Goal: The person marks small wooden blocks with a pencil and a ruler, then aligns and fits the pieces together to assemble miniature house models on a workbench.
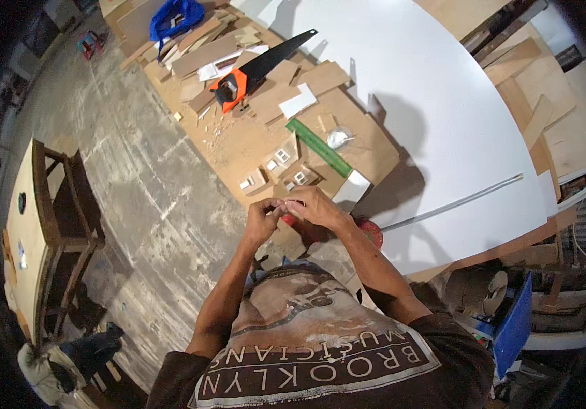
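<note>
My left hand (262, 221) and my right hand (312, 206) meet fingertip to fingertip at the near edge of the brown work board (204, 146). The fingers of both are pinched together, and whatever they hold is too small to make out. Just beyond them sit small brown model pieces with white window frames: one at the left (252, 181), one at the right (300, 178) and one farther back (281, 157). A green ruler-like strip (319, 148) lies slantwise behind these. Next to it rests a clear plastic bag (339, 138) with white contents.
A handsaw (266, 68) with an orange and black handle lies on wood offcuts (204, 58). Right of the board spreads a large white sheet (470, 129) bearing a long metal strip (450, 201). A red round object (369, 233) is beside my right forearm. A wooden table (34, 232) stands left.
</note>
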A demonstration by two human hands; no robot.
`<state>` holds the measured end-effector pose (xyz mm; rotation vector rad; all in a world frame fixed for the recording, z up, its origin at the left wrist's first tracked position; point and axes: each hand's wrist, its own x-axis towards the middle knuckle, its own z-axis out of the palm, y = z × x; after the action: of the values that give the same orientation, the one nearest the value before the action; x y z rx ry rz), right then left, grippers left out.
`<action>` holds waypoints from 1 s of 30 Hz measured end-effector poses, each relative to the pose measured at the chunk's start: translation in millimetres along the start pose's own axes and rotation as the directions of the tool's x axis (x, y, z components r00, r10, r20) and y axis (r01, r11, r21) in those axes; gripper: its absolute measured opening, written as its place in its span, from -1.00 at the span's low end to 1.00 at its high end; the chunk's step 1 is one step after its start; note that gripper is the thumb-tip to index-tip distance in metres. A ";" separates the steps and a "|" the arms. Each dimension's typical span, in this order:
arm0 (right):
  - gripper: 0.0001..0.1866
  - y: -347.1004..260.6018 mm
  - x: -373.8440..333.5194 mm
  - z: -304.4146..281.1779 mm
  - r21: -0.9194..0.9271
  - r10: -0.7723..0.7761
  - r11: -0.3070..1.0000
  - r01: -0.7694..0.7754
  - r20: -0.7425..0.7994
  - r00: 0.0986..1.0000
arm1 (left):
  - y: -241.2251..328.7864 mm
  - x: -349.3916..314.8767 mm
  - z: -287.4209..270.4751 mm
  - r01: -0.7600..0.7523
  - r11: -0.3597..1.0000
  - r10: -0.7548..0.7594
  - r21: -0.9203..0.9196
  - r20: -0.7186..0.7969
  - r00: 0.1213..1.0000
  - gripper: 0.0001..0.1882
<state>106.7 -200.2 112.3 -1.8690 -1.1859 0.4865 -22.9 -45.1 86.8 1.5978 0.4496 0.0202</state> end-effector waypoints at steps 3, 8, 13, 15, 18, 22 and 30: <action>-0.82 18.5 5.4 -29.3 0.125 0.059 0.992 -0.027 -0.257 0.965 | -2.2 5.0 14.5 0.103 0.982 -0.110 -0.160 -0.035 0.993 -0.87; -0.73 125.1 18.8 -116.7 -0.309 0.095 0.884 -0.352 -0.618 0.781 | 2.2 14.3 27.0 0.126 0.948 -0.152 -0.291 -0.067 0.986 -0.85; -0.76 185.3 32.7 -138.8 -0.443 0.301 0.766 -0.465 -0.393 0.869 | 19.0 35.0 28.7 0.089 0.924 -0.127 -0.372 -0.077 0.989 -0.83; -0.81 194.6 37.9 -138.0 -0.491 0.323 0.731 -0.474 -0.363 0.874 | 38.8 41.7 31.8 0.098 0.914 -0.148 -0.393 -0.100 0.984 -0.83; -0.83 183.4 40.3 -132.7 -0.516 0.247 0.765 -0.385 -0.317 0.916 | 58.2 53.6 31.3 0.104 0.881 -0.178 -0.462 -0.119 0.977 -0.80; -0.86 162.2 29.8 -144.1 -0.381 0.230 0.817 -0.432 -0.473 0.851 | 64.9 72.2 31.7 0.158 0.820 -0.216 -0.550 -0.043 0.975 -0.74; -0.84 31.2 -17.5 -134.9 0.516 0.405 0.847 -0.123 -0.479 0.779 | 94.9 75.2 46.3 0.165 0.684 -0.150 -0.711 0.084 0.985 -0.83</action>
<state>208.7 -282.0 161.1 -1.5941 -0.3421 0.2848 85.2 -67.9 154.6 0.7719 0.4851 0.0440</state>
